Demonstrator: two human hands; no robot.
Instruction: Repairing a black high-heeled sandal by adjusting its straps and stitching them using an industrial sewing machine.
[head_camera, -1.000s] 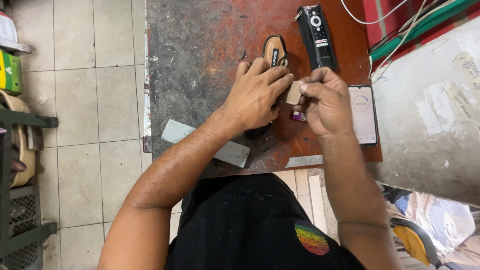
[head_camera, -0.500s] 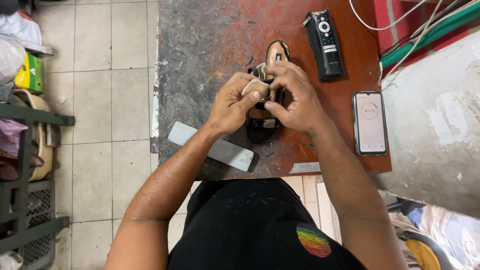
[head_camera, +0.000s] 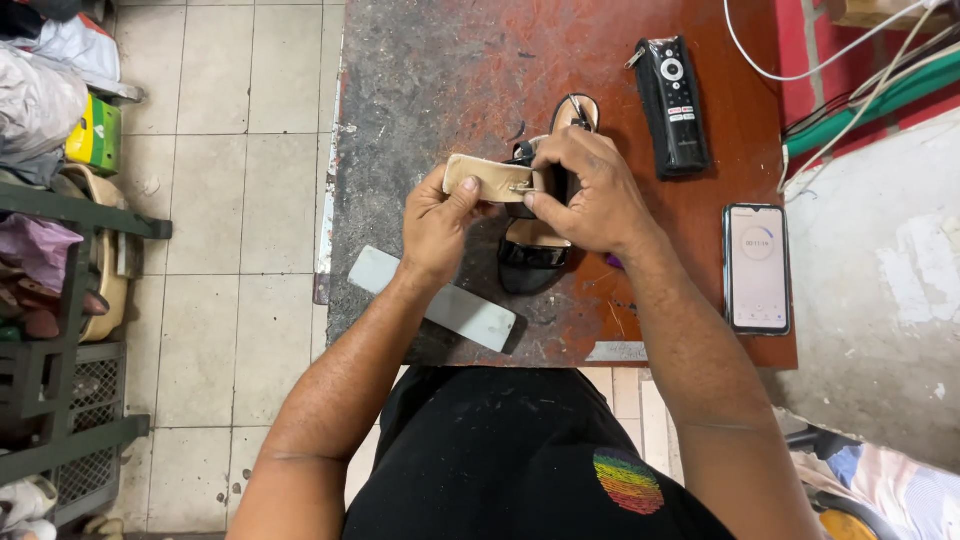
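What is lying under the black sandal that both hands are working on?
The black sandal lies on the worn workbench. The left hand and right hand hold its beige strap above it. The hands hide the sandal's middle.

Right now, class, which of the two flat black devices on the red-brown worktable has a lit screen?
The black smartphone near the table's right edge: its screen glows white. The black remote control further back has only buttons.

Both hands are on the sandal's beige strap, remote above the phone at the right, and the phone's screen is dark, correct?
Not quite: the head view shows the phone screen lit. The rest holds: left hand and right hand hold the beige strap, remote above.
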